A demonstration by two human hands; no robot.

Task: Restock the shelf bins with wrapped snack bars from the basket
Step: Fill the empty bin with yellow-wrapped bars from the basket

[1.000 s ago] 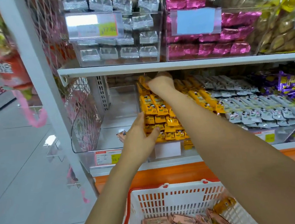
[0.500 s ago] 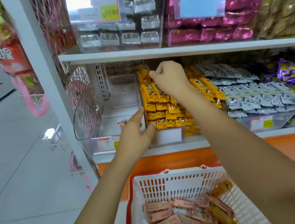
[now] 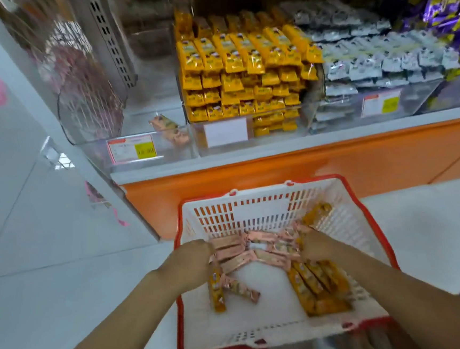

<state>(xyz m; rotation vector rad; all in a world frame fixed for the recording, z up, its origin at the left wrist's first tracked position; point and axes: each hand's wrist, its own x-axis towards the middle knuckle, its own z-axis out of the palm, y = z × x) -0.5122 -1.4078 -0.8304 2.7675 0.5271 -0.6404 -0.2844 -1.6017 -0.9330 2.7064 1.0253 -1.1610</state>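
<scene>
The left hand (image 3: 190, 264) and right hand (image 3: 317, 246) lay on pink bars (image 3: 261, 255) in the basket (image 3: 262, 210) middle; their grip was hidden.

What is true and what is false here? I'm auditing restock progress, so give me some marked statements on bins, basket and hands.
1. Both the left hand and the right hand are in the basket. True.
2. The middle bin is nearly empty. False: yellow bars fill the middle bin.
3. Pink bars lie in the basket. True.
4. The left bin is packed. False: only a bar or two lies near its front.
</scene>
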